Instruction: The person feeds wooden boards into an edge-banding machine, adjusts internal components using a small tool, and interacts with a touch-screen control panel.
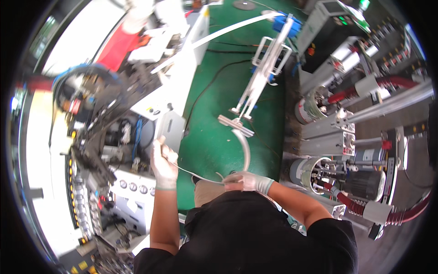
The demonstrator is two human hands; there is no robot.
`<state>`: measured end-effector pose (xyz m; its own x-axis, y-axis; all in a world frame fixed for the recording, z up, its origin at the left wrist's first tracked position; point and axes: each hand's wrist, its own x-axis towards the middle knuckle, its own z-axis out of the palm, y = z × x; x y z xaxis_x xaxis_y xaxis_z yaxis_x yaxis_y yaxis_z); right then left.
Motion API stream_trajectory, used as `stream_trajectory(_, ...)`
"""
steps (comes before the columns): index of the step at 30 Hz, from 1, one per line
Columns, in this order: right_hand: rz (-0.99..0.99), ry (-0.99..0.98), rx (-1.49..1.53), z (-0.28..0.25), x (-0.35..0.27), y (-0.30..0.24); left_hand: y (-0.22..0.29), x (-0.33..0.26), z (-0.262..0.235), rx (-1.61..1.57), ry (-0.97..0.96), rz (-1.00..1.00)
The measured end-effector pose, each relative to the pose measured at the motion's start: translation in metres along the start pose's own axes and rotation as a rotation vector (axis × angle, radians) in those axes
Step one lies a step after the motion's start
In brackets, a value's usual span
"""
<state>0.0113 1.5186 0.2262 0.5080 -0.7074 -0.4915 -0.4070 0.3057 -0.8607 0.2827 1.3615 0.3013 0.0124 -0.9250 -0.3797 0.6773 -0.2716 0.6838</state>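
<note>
Both my hands wear white gloves. At the machine's edge, my left hand (164,165) is closed, its fingers pinching one end of a thin pale strip (196,175). That strip runs across in front of my body to my right hand (246,181), whose fingers are wrapped round it near my waist. A wider, whitish band (245,148) curves down from the foot of a white metal stand (262,82) to my right hand. Whether band and strip are one piece, I cannot tell; motion blurs both.
A machine with a light grey housing (172,130) stands at left. Cables (207,86) lie on the green floor (210,150). Another long white strip (237,28) reaches the stand's blue top part (286,26). Machinery with drums (306,109) and dark red hoses (356,208) lines the right.
</note>
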Motion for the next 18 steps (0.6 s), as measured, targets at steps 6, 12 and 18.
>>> stream_trajectory(6, 0.287, 0.470, 0.624, -0.040, -0.090, 0.098, -0.076, 0.068, 0.119, 0.410, -0.221, -0.021)
stream_trajectory(12, 0.208, 0.936, 0.572, -0.109, -0.081, 0.168, -0.145, 0.127, 0.170, 0.906, -0.550, -0.095)
stream_trajectory(18, 0.148, 1.042, 0.909, -0.280, -0.073, 0.146, -0.223, 0.208, 0.245, 1.006, -0.491, -0.222)
